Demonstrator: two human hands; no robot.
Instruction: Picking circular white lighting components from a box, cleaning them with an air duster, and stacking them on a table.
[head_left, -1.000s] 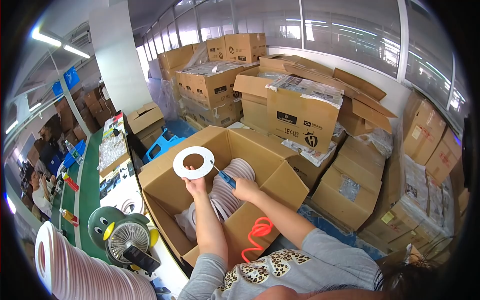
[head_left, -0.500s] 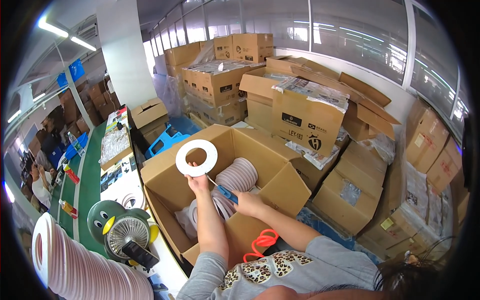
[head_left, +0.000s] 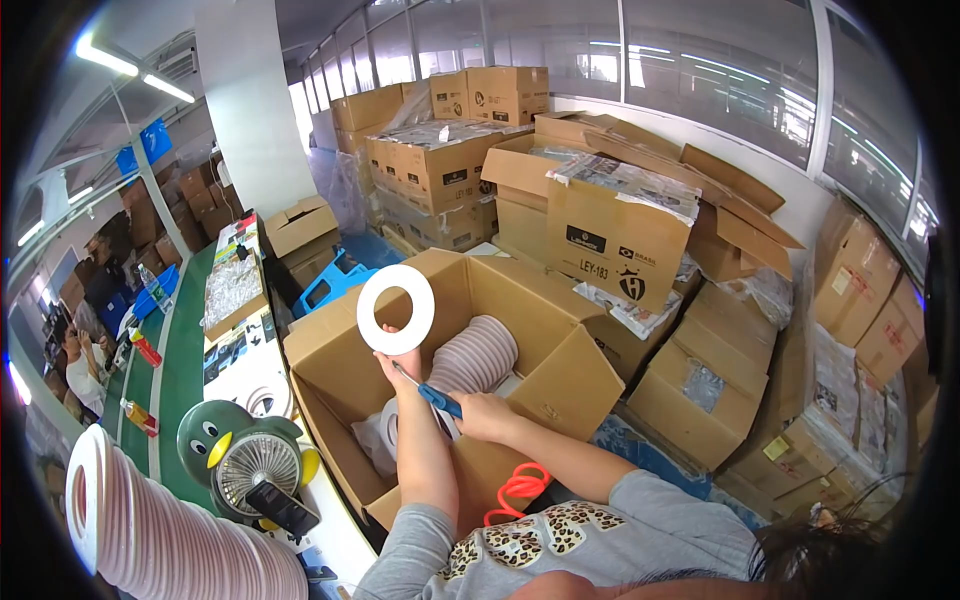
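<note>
My left hand (head_left: 393, 352) holds up a flat white ring (head_left: 371, 325) by its lower edge, above the open carton (head_left: 330, 390). The ring's broad face is turned toward me. My right hand (head_left: 484, 414) is closed around a blue air blow gun (head_left: 441, 400). Its thin nozzle points up and left, to just below the left hand. Inside the carton, behind my hands, lies a row of stacked white rings (head_left: 480, 352). My left forearm hides part of the carton's contents. An orange coiled hose (head_left: 520, 492) hangs below my right forearm; its link to the blow gun is hidden.
At the lower left stands a long stack of white rings (head_left: 170, 520), beside a penguin-shaped fan (head_left: 255, 465) with a phone (head_left: 282, 508) before it. A green conveyor (head_left: 185, 370) runs along the left. Cardboard boxes (head_left: 620, 240) pile up behind and right. Another person (head_left: 85, 370) sits far left.
The ring has tipped to face me more squarely and shifted slightly right. The blow gun's nozzle has drawn down from the ring's lower edge, and my right hand has moved slightly left and down.
</note>
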